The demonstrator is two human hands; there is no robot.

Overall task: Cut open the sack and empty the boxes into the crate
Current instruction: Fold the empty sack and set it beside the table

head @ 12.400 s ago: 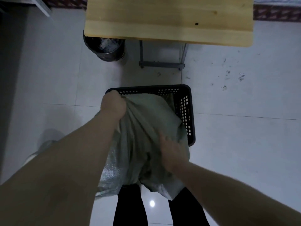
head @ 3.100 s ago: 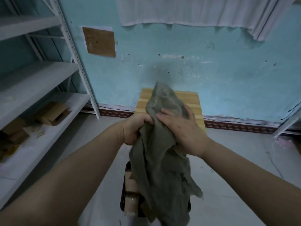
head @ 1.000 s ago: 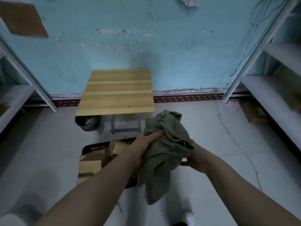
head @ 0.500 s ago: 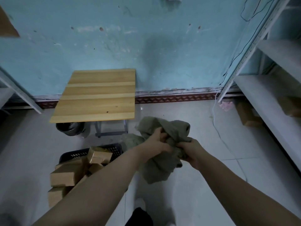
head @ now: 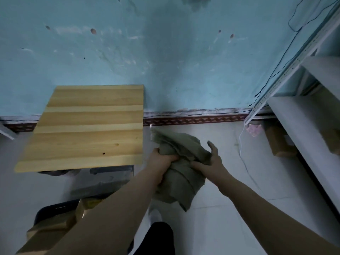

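Note:
The grey-green sack (head: 181, 168) is bunched into a limp wad in front of me, above the floor. My left hand (head: 161, 162) grips its left side in a fist. Pressed against its right side is my right hand (head: 211, 162), with the fingers partly spread over the cloth. At the lower left stands the black crate (head: 55, 208), mostly hidden by my left forearm. Brown cardboard boxes (head: 53, 227) are piled in it and rise above its rim.
A wooden table (head: 88, 126) stands against the blue wall at the left, with a dark bin under it. White metal shelving (head: 303, 116) runs along the right, a cardboard box (head: 279, 142) on the floor beneath it. A white cable trails over the tiles.
Over the last second the sack has been gathered into a tighter wad and carried forward and right of the crate. The view has moved closer to the wall and table.

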